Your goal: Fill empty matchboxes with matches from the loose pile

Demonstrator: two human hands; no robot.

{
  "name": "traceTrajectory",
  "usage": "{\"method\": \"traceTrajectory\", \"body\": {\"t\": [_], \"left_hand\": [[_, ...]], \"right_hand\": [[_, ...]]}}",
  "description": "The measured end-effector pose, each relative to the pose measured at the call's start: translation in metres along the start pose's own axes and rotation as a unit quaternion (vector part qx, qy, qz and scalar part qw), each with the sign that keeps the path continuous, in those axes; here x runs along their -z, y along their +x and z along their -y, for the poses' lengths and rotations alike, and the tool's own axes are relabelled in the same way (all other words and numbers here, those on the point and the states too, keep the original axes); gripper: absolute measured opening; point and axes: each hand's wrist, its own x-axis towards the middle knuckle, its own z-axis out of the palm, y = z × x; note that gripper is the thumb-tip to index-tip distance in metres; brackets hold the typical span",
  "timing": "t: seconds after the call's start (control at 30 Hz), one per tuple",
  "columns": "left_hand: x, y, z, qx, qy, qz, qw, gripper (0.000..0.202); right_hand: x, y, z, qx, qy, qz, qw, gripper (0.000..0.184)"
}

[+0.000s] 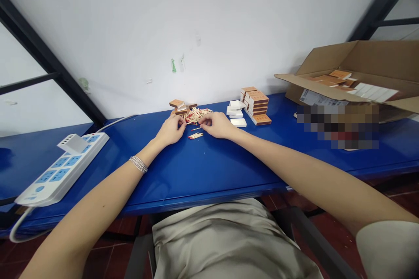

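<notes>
A loose heap of red-tipped matches point(195, 114) lies on the blue table near the wall. My left hand point(170, 130) is at the heap's left edge, thumb and fingers drawn together on a match at its front. From the right, my right hand point(216, 125) reaches in with curled fingers, pinching at matches; its fingertips are partly hidden among them. Between the hands lies a single match point(195, 129), and just nearer to me is a small bundle of matches point(195, 136) lined up side by side. Several brown matchboxes point(177, 103) sit behind my left hand.
Stacked matchboxes point(258, 103) and white inner trays point(238, 122) stand right of my right hand. Farther right, an open cardboard carton point(294, 88) holds more boxes. A white power strip point(62, 170) lies at the left, its cable running to the wall.
</notes>
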Motion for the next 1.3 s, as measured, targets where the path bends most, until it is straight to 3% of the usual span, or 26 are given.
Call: {"method": "traceTrajectory", "body": {"t": [0.23,0.43,0.63,0.87,1.03,1.3], "left_hand": [[0.001,-0.004,-0.009,-0.063,-0.044,-0.002,0.997,0.011],[0.004,-0.008,-0.019,-0.090,-0.068,0.009,0.994,0.014],[-0.006,-0.003,-0.020,-0.028,-0.063,-0.011,0.998,0.026],[-0.009,0.003,-0.016,0.003,-0.088,0.031,0.996,0.018],[-0.010,0.004,-0.012,-0.009,-0.062,0.046,0.997,0.016],[-0.004,-0.002,-0.016,-0.048,-0.060,0.044,0.996,0.013]], "right_hand": [[-0.004,-0.001,0.000,0.019,0.053,-0.011,0.998,0.018],[0.002,-0.001,0.007,0.025,0.028,-0.003,0.999,0.011],[0.017,0.000,0.005,0.013,0.005,0.083,0.996,0.010],[0.016,-0.003,0.008,0.065,0.027,0.146,0.987,0.013],[0.016,-0.002,0.009,0.040,0.014,0.127,0.991,0.013],[0.011,-0.001,0.000,0.013,0.011,0.034,0.999,0.015]]}}
